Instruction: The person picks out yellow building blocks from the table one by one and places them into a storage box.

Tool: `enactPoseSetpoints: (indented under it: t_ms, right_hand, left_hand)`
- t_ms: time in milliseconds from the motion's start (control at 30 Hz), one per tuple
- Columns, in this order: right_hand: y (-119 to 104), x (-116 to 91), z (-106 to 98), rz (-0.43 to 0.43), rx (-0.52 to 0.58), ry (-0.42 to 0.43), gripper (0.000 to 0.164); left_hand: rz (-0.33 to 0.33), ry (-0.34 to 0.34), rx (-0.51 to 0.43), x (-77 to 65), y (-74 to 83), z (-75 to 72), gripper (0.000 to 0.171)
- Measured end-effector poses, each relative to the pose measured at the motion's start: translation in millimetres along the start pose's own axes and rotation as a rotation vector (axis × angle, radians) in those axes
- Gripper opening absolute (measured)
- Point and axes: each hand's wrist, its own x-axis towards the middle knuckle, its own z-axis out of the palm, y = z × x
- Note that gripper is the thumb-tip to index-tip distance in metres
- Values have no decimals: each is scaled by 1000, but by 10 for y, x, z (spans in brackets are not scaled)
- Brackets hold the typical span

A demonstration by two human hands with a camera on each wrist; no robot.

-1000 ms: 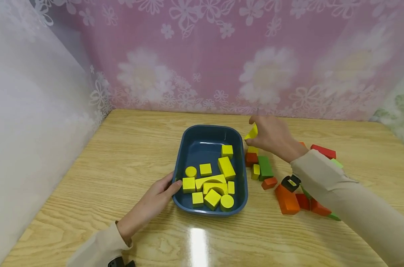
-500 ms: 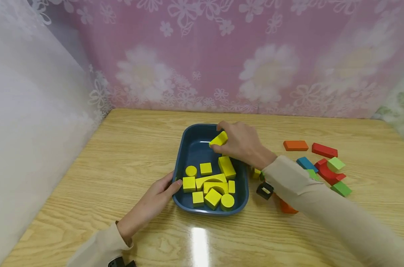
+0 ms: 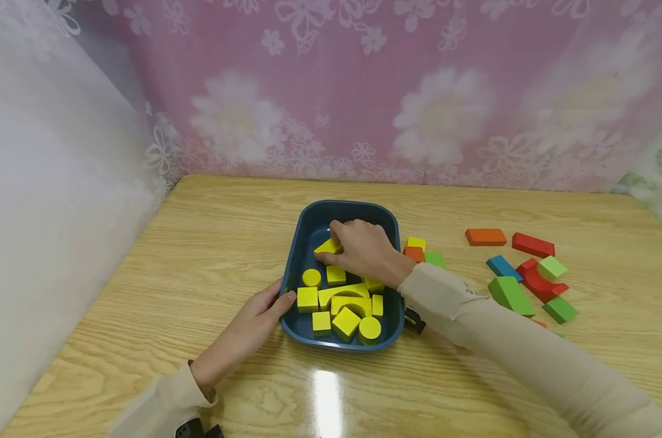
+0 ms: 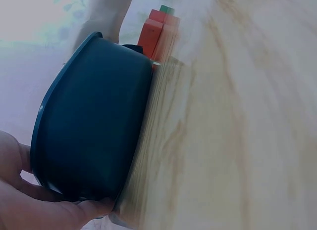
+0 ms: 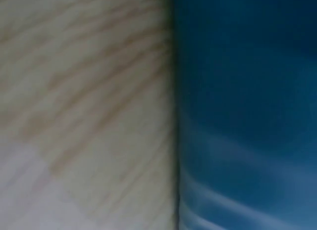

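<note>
A dark blue tray [image 3: 344, 349] stands on the table with several yellow blocks in its near part, among them an arch block [image 3: 344, 293], a cylinder [image 3: 370, 329] and a cube [image 3: 307, 298]. My left hand [image 3: 262, 313] grips the tray's left side, thumb at the rim; in the left wrist view its fingers press the tray's wall [image 4: 94, 121]. Inside the tray my right hand [image 3: 363, 248] pinches a yellow block [image 3: 327, 246] with a slanted outline, partly hidden by the fingers. The right wrist view shows only the tray's wall [image 5: 247, 101] close up.
Right of the tray lie a yellow block [image 3: 416, 244], a red-orange block [image 3: 414, 253] and a green block [image 3: 434, 260]. Farther right are an orange block [image 3: 486, 237], a red block [image 3: 533, 244], a red arch [image 3: 538, 282] and a blue block [image 3: 503, 267]. The right sleeve covers others.
My right hand has carried the yellow block from beside the tray's right edge leftward over the rim and down into the tray. The left hand stays on the tray's side.
</note>
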Motion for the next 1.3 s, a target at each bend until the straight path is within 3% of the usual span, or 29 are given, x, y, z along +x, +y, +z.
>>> enactPoseSetpoints:
  t_ms: [300,767,900,1033,1100,1167,1233,1300]
  right_hand:
    - [19,-6,44,-109,113,64,40]
    - [20,-16,37,-126,173,0,30]
    - [22,-19,19,-165,193,102,22]
    - [147,-27,-128,-220,227,332,22]
    - [297,-65,-270,-169,258,403,23]
    - [508,-132,-405,-74,284,395,23]
    - [731,-227,-491,11,291,312,24]
    - [923,-347,-512,40,284,192,25]
  left_hand:
    - [-1,13,0,-5,3,2,48]
    - [9,-8,-22,-12,8,-7,48]
    - [7,-3,-11,-23,14,-13,48]
    - [8,2,-14,-13,18,-7,49]
    - [10,-1,-13,-4,19,2,49]
    - [13,-5,-10,2,21,9,50]
    - [11,-4,-4,-2,18,10,50]
    - [4,-1,-4,-14,16,5,49]
